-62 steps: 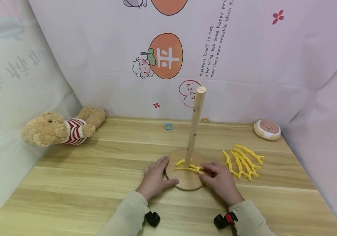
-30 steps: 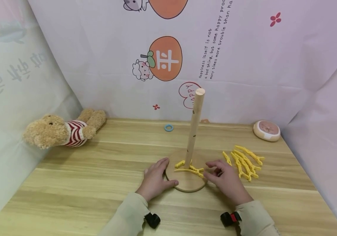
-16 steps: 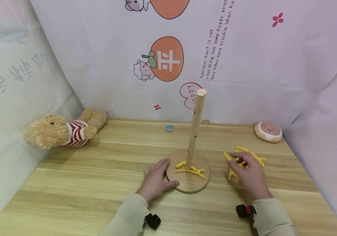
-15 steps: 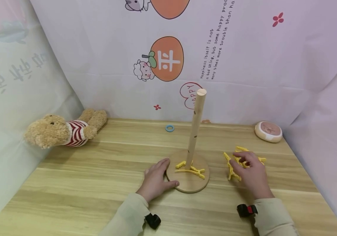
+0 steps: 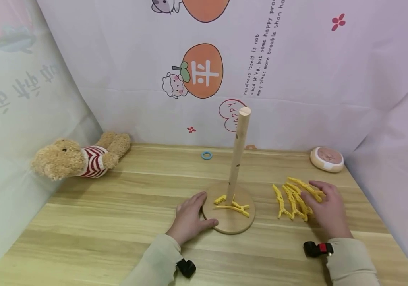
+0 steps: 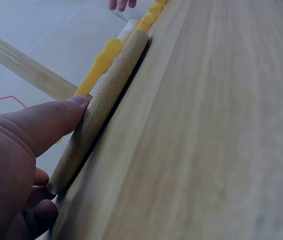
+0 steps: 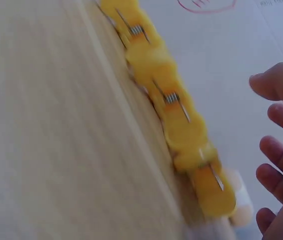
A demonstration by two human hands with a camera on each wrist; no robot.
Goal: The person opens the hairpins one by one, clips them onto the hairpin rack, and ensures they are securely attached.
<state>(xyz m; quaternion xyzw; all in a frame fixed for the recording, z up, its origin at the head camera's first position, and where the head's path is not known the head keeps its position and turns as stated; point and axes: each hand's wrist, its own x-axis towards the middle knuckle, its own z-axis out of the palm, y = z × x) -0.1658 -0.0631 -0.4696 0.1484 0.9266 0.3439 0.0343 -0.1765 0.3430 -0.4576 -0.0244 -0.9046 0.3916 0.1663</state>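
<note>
In the head view a wooden stand, a round base with an upright pole with holes, stands on the table. My left hand holds the base's left rim, thumb on top and fingers at the edge; the left wrist view shows the thumb at the rim. On the base lie several yellow hair clips around the pole's foot. To the right, several more yellow alligator hair clips lie in a row. Over the rightmost ones is my right hand, fingers relaxed and apart; in the right wrist view nothing is between them.
A teddy bear in a striped top lies at the back left. Behind the stand sits a blue ring. A rounded pink-and-cream box is in the back right corner. Printed cloth walls bound the table.
My right hand has left the clips on the stand's base and moved right, across the row, to its far right clips. My left hand has stayed on the base.
</note>
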